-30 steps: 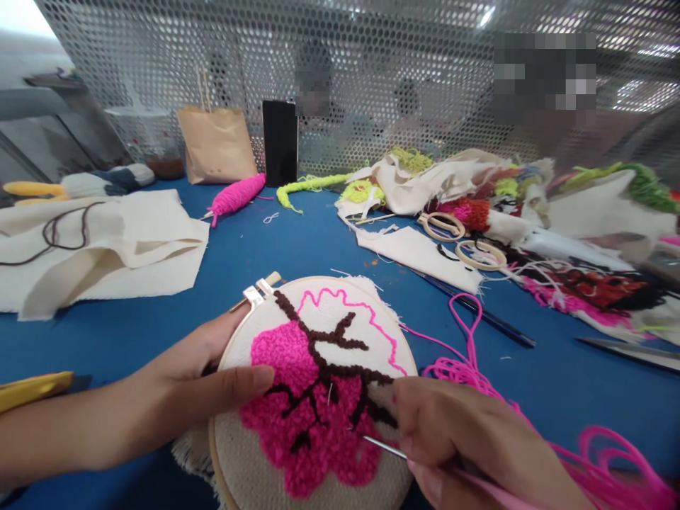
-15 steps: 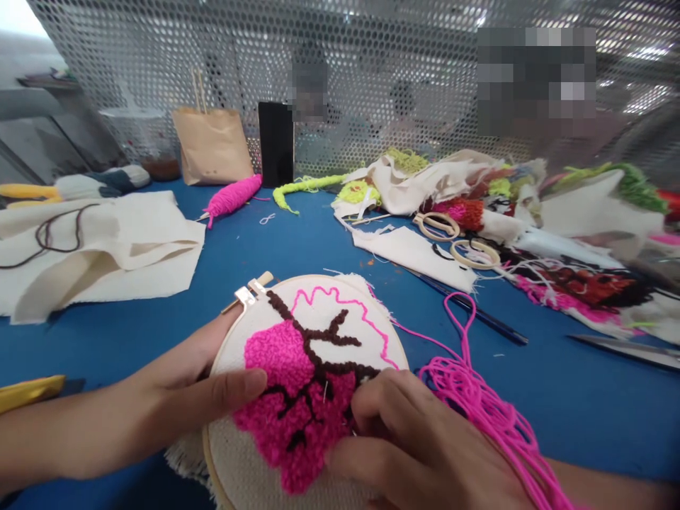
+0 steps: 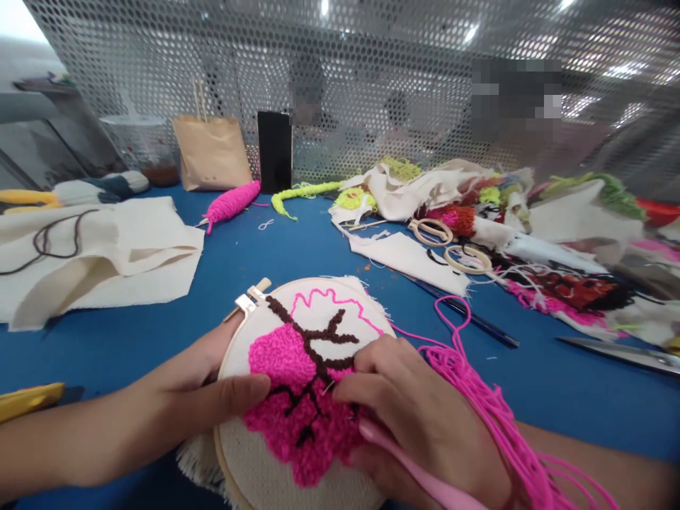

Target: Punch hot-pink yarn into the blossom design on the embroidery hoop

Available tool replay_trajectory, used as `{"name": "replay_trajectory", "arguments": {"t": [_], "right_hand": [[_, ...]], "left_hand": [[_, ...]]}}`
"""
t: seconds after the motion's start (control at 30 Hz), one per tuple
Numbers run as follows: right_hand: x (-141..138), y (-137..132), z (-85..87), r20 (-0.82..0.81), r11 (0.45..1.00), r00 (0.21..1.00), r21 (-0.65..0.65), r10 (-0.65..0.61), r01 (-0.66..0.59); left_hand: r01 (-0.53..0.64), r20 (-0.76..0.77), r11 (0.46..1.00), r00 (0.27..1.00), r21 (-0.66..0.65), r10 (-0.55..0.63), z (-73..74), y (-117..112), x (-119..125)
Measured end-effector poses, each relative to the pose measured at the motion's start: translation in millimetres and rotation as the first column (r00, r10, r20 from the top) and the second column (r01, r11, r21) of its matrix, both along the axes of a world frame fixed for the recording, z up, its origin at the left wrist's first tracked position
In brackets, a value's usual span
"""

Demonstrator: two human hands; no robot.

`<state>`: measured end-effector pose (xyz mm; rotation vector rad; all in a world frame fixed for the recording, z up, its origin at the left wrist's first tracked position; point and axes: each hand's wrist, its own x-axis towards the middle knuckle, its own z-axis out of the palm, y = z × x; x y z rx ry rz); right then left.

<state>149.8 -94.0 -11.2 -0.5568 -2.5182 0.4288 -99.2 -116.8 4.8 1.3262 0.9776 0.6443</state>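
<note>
My left hand [image 3: 220,397] grips the left side of a wooden embroidery hoop [image 3: 245,450], thumb on top and fingers behind. Cream cloth fills the hoop, with brown looped branches [image 3: 287,310] and pink looped patches [image 3: 284,358]. A thin pink yarn line [image 3: 326,293] arcs across the upper part. My right hand [image 3: 425,411] is closed around the pink handle of a punch needle [image 3: 406,464], over the hoop's right side; its tip is hidden. Loose pink yarn [image 3: 491,411] runs beside and over my right wrist.
A pink yarn skein [image 3: 234,204], paper bag [image 3: 212,152] and dark phone [image 3: 275,150] stand toward the back. Cream cloth [image 3: 138,262] lies left. At right are scissors [image 3: 616,352], a dark pen-like stick [image 3: 483,324], small hoops [image 3: 467,260] and heaped cloth scraps [image 3: 574,216].
My right hand has shifted and turned over the hoop, so the pink handle now shows. The hoop has tilted slightly. My left hand keeps its hold.
</note>
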Motion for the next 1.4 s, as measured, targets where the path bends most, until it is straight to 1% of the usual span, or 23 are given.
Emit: {"name": "replay_trajectory", "arguments": {"t": [0.1,0.17,0.2,0.27,0.3,0.33,0.4,0.47,0.53,0.6,0.63,0.7,0.77,0.87,0.9,0.97,1.03,1.1,1.17,1.2,1.3,1.4], "right_hand": [[0.5,-1.9,-2.4,-0.096,0.998,0.995,-0.059,-0.025,0.02],[1.8,-4.4,-3.8,-0.133,0.996,0.99,-0.086,-0.041,0.029],[2.7,-5.6,-4.4,-0.159,0.995,0.987,-0.1,-0.031,0.015],[5.0,-8.2,-5.5,-0.195,0.989,0.981,-0.145,0.002,-0.031],[6.5,-9.6,-6.3,-0.206,0.987,0.979,-0.159,-0.001,-0.032],[8.2,-11.2,-7.1,-0.209,0.986,0.978,-0.166,-0.026,-0.01],[11.7,-14.7,-8.5,-0.194,0.986,0.975,-0.147,-0.106,0.078],[14.0,-17.3,-8.9,-0.22,0.979,0.961,-0.152,-0.17,0.138],[14.2,-17.7,-7.8,-0.256,0.973,0.953,-0.206,-0.159,0.107],[12.7,-16.3,-6.0,-0.274,0.965,0.951,-0.253,-0.142,0.072],[11.9,-15.3,-5.4,-0.269,0.963,0.952,-0.26,-0.144,0.073],[10.7,-14.1,-5.7,-0.258,0.964,0.953,-0.25,-0.159,0.094],[10.7,-14.6,-7.7,-0.27,0.969,0.95,-0.23,-0.154,0.091],[11.9,-17.3,-11.0,-0.252,0.973,0.961,-0.225,-0.115,0.057],[12.0,-18.1,-11.7,-0.241,0.971,0.963,-0.23,-0.12,0.063],[11.6,-18.7,-12.5,-0.245,0.975,0.964,-0.219,-0.102,0.047],[10.5,-17.9,-12.2,-0.246,0.977,0.968,-0.211,-0.057,0.004],[9.5,-16.2,-10.3,-0.201,0.97,0.977,-0.243,-0.072,0.022],[9.2,-14.1,-6.5,-0.135,0.951,0.986,-0.305,-0.101,0.056],[9.4,-12.9,-4.2,-0.13,0.942,0.987,-0.333,-0.09,0.042],[10.4,-9.7,1.4,-0.162,0.93,0.986,-0.358,0.024,-0.082],[11.8,-9.3,1.1,-0.164,0.932,0.986,-0.35,0.037,-0.093]], "left_hand": [[0.042,-0.05,0.994,0.998,0.102,-0.037,-3.3,4.2,-4.0],[0.033,-0.055,0.994,0.998,0.108,-0.027,-4.3,5.5,-5.7],[0.032,-0.048,0.995,0.998,0.097,-0.027,-4.0,5.3,-5.5],[0.013,-0.004,0.999,1.0,0.035,-0.013,-1.1,3.4,-2.8],[-0.015,0.024,1.0,1.0,-0.01,0.015,1.4,1.9,-0.5],[-0.048,0.051,0.997,0.997,-0.052,0.051,4.6,0.2,2.1],[-0.095,0.101,0.983,0.989,-0.156,0.111,12.0,-2.9,7.4],[-0.082,0.158,0.969,0.98,-0.233,0.121,19.2,-4.9,11.2],[-0.065,0.158,0.967,0.982,-0.247,0.106,24.5,-5.2,12.9],[-0.078,0.125,0.972,0.986,-0.22,0.108,27.3,-4.2,13.2],[-0.087,0.114,0.973,0.987,-0.214,0.113,27.8,-3.6,13.2],[-0.092,0.141,0.966,0.982,-0.24,0.129,26.9,-2.3,13.3],[-0.091,0.177,0.959,0.974,-0.268,0.142,23.2,-1.4,12.7],[-0.108,0.167,0.966,0.974,-0.237,0.15,12.6,0.2,8.0],[-0.107,0.162,0.968,0.976,-0.225,0.145,8.5,0.8,5.4],[-0.071,0.179,0.978,0.978,-0.196,0.106,1.8,2.2,0.2],[-0.041,0.19,0.985,0.979,-0.169,0.074,-0.3,3.3,-2.8],[-0.104,0.139,0.975,0.981,-0.195,0.132,2.9,3.8,-2.1],[-0.12,0.16,0.962,0.974,-0.243,0.162,8.5,3.7,1.2],[-0.111,0.189,0.956,0.968,-0.272,0.166,11.2,3.6,3.1],[-0.092,0.258,0.938,0.948,-0.334,0.185,15.5,2.4,7.1],[-0.084,0.244,0.943,0.955,-0.321,0.168,16.3,-0.3,8.2]]}}
